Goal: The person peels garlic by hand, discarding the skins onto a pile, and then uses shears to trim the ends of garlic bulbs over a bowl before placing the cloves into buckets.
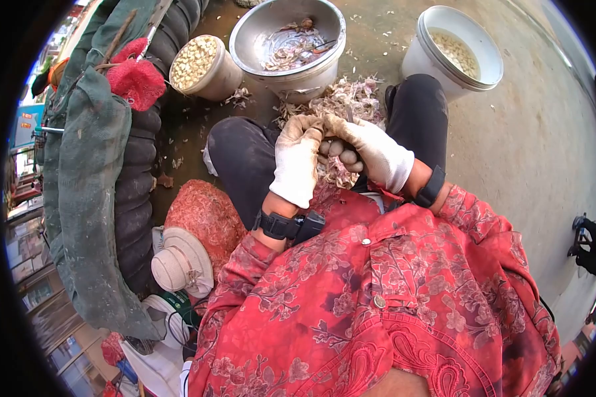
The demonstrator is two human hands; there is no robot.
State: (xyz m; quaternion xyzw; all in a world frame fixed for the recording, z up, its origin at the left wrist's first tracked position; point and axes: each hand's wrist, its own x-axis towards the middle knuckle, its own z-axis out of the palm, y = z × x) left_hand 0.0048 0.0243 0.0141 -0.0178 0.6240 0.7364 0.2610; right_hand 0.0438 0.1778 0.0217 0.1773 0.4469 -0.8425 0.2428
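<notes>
Both hands wear white gloves with soiled brown fingers and meet above my lap. My left hand [298,155] has its fingers pinched together; what sits between the fingertips is too small to make out. Against it, my right hand [371,149] is closed, its lower fingers curled and its thumb side touching the left fingertips. A small dark tip shows near the right fingers. Below and behind the hands lies a heap of pale pinkish garlic skins [354,99]. Beyond it, a metal basin [245,40] with skins inside rests on a white bucket.
A small bucket of peeled cloves [197,61] stands left of the basin. At the right is a white bucket [430,73] with cloves in liquid. Stacked black tires [136,159], a green cloth [89,198] and a straw hat [179,261] are on the left.
</notes>
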